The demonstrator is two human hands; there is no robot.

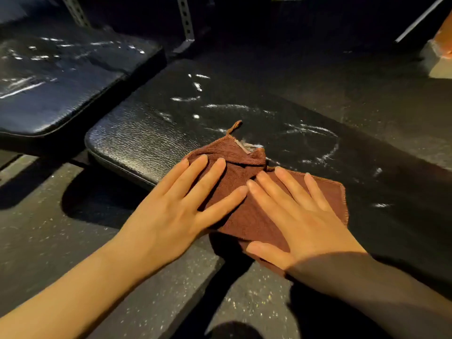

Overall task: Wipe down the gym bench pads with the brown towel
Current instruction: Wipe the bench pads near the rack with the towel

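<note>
1. Fingers (215,167) of the left hand (171,214) lay straight and spread, pressing flat on the left part of the brown towel (247,216).
2. Fingers of the right hand (308,221) were likewise straight and slightly fanned, flat on the towel's right part; neither hand curled around the cloth.
3. Both index fingertips nearly met over the middle of the towel.
4. The towel lay crumpled on the near edge of the long bench pad (151,133), its near corner hanging over that edge, and its hanging loop (236,127) pointed toward the far side.
5. This black, textured surface carried white streaks and smears (325,152) beyond and to the right of the towel.
6. A second bench pad (61,77), also streaked white, sat at far left, tilted and just beside the long one.
7. Speckled dark floor (73,241) showed near left, under the forearms.
</note>
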